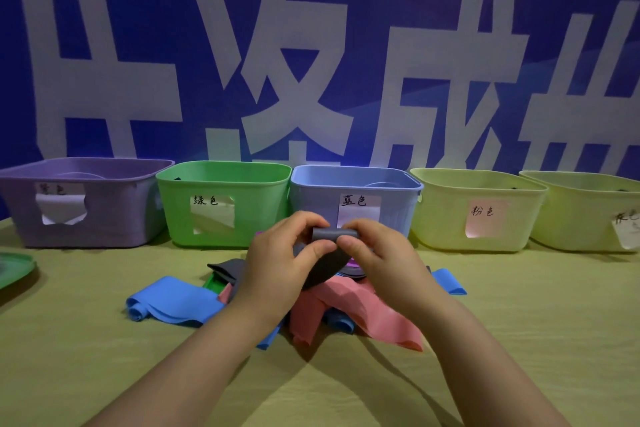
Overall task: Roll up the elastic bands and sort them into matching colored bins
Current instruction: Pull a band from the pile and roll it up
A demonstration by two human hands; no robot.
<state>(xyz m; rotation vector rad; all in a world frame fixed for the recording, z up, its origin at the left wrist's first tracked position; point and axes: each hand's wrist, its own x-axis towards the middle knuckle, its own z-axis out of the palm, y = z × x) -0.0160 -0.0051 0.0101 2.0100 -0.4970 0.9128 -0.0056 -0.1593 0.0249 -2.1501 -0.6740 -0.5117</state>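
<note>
Both hands hold a dark grey elastic band [329, 236] above the pile, its top end rolled into a small tube. My left hand [287, 260] pinches the roll's left end and my right hand [377, 260] pinches its right end. The band's loose tail hangs down between my hands. Below lie a pink band [363, 312], a blue band [176, 302], another blue one [448, 281], a second grey band [228, 269] and a bit of green band [213, 282]. Behind stand a purple bin [104, 215], green bin [263, 208], blue bin [311, 198] and two yellow-green bins [440, 211] [568, 215], each labelled.
The bins stand in a row along the back of the yellow-green table [104, 357], against a blue banner with large white characters. A green lid [14, 269] lies at the table's left edge.
</note>
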